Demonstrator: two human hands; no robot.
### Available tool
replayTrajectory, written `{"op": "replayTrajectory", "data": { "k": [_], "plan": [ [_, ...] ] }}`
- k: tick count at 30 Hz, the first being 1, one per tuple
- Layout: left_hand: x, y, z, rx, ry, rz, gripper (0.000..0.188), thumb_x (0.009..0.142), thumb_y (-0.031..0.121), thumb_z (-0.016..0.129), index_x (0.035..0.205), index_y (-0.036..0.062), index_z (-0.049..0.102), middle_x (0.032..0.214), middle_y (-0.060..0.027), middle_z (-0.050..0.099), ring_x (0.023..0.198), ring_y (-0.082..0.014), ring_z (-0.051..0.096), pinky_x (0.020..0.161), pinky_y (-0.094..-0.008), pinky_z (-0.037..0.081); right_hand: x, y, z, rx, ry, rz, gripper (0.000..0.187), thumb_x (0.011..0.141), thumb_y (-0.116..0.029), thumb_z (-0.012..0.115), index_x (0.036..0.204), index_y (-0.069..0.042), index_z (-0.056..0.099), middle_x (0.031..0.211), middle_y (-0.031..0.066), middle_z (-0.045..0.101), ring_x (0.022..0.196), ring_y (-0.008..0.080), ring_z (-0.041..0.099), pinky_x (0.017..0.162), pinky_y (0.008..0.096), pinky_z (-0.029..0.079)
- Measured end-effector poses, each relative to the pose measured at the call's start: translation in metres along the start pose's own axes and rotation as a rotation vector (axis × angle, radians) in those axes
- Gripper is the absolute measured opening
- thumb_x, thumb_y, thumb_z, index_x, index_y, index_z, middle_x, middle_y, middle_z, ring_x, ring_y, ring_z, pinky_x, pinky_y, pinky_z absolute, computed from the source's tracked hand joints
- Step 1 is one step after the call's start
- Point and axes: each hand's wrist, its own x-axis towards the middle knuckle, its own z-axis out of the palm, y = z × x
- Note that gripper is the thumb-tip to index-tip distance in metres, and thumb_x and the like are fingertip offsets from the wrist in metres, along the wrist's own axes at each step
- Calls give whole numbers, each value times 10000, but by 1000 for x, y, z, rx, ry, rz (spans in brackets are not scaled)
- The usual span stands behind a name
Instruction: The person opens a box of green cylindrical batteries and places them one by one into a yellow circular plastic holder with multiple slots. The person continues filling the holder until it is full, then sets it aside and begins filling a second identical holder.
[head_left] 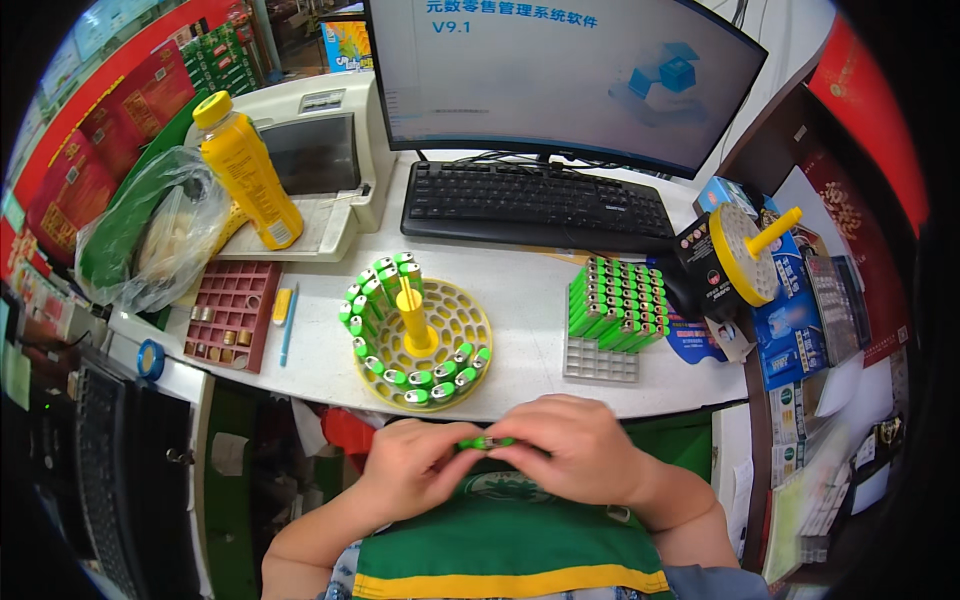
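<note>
Just past the front edge of the desk, my left hand (412,462) and my right hand (572,448) pinch a green lighter (487,443) between thumbs and fingers, one at each end. The lighter lies sideways, and the fingertips cover parts of it. Beyond my left hand stands a round yellow rack (462,305) with many holes and a yellow centre post. Green lighters (420,378) with metal tops stand in its holes along the left and front. To the right, a grey slotted tray (600,367) carries a dense block of upright green lighters (615,300).
A black keyboard (540,205) lies before a monitor (570,80). Farther left are a yellow bottle (250,180), a printer (310,150), a plastic bag (150,240) and a compartmented coin tray (235,315). Another yellow holed disc (735,255) leans among boxes at the right.
</note>
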Motion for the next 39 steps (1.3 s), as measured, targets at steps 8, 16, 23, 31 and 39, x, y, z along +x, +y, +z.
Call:
{"op": "replayTrajectory", "data": {
  "k": [8,16,23,31,39],
  "plan": [
    [-22,-37,-46,76,236,-138,232,700,30,747,925,30,687,600,-90,573,476,-190,532,478,-284,411,61,-10,56,-100,96,-221,193,716,-61,728,897,-34,668,802,81,655,716,243,617,638,331,506],
    [-20,-63,-43,-80,205,-203,215,746,27,734,954,16,684,639,-96,581,489,-138,497,482,-262,401,73,-4,70,-225,77,-161,169,662,-44,758,815,-37,686,745,68,655,678,246,608,607,329,495],
    [-16,-66,-44,-125,159,-226,197,747,40,738,934,18,684,632,-91,575,489,-139,486,481,-267,398,72,-5,70,-241,55,-158,143,680,-37,729,813,-29,676,729,67,632,683,240,579,605,332,482],
    [-16,-67,-42,-68,151,-210,178,742,58,744,908,30,686,633,-99,585,502,-183,526,486,-289,423,75,-5,69,-287,-5,-208,41,707,-19,629,746,-24,615,666,70,551,698,232,524,627,335,462],
    [-19,-69,-36,7,155,-236,140,736,60,742,859,27,683,659,-117,611,532,-232,581,500,-314,451,63,0,83,-371,86,-194,70,706,-36,681,768,-27,648,719,56,596,702,224,556,603,324,479]
  ]
}}
